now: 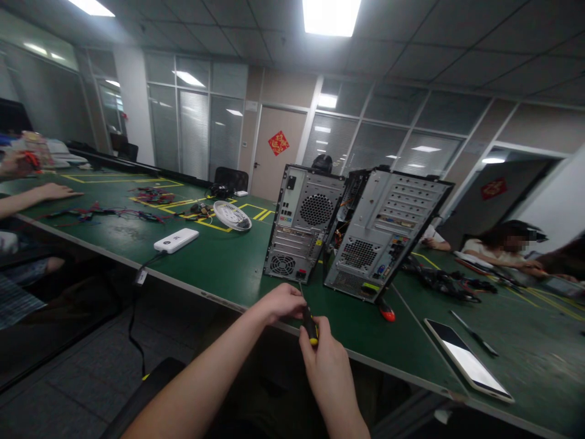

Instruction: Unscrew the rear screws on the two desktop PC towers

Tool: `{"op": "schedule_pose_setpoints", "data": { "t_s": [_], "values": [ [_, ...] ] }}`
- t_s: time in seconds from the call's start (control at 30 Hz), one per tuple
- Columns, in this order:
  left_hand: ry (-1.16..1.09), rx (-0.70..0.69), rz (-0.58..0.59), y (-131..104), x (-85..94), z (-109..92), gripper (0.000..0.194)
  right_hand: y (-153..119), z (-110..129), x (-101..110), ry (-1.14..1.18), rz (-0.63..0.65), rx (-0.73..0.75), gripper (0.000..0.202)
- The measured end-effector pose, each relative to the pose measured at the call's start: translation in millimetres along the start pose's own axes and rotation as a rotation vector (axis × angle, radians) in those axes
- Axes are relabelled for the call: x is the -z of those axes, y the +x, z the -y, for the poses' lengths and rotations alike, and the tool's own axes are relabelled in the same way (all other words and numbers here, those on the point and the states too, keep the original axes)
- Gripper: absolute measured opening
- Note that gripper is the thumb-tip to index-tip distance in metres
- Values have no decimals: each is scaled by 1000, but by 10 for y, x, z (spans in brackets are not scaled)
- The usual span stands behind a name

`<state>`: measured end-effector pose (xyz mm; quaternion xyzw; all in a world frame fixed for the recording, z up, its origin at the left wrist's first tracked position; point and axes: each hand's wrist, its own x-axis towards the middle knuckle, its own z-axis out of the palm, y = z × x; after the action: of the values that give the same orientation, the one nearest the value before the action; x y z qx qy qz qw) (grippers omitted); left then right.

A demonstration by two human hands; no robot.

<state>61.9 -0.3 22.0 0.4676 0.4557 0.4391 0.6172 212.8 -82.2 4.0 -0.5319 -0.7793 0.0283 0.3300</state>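
A screwdriver (309,328) with a black and yellow handle is held in front of me at the table edge, its thin shaft pointing up and away. My right hand (329,353) is closed around the handle's yellow end. The curled fingers of my left hand (284,302) are closed at the upper part of the screwdriver, where the handle meets the shaft. Just beyond my hands stands a computer tower (299,222), its rear panel facing me. A second computer tower (379,235) stands upright beside it on the right, also rear side toward me.
On the green table (228,268) lie a white power bank (176,241) with a cable, a white dish (232,216), a red-tipped tool (387,313), a phone (468,360), a pen-like tool (475,334) and black cables (448,280). Other people sit at left and right.
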Motion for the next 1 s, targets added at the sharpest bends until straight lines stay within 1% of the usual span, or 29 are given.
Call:
{"op": "schedule_pose_setpoints", "data": {
  "t_s": [0.1,0.2,0.33,0.43,0.53,0.67,0.8,0.93,1.0],
  "values": [
    [-35,36,21,-34,14,-31,11,0,3,-8,27,11,-5,19],
    [-52,36,25,-50,20,-44,9,3,15,5,49,18,-20,20],
    [-66,11,14,-35,20,-24,19,6,35,44,85,25,-37,22],
    [-60,1,-7,-2,18,5,24,1,55,68,90,-38,-4,20],
    [-55,-13,-15,28,21,31,29,-14,78,82,91,-68,31,28],
    [-37,-35,-10,38,28,41,36,-41,78,79,82,-63,97,35],
    [-36,-43,-41,15,11,28,39,-50,23,53,83,-48,120,38],
    [36,-62,-30,16,-4,35,40,-47,-41,29,81,-9,135,41],
    [111,-77,-40,29,30,42,37,-46,-63,19,73,-13,134,41]
  ]
}}
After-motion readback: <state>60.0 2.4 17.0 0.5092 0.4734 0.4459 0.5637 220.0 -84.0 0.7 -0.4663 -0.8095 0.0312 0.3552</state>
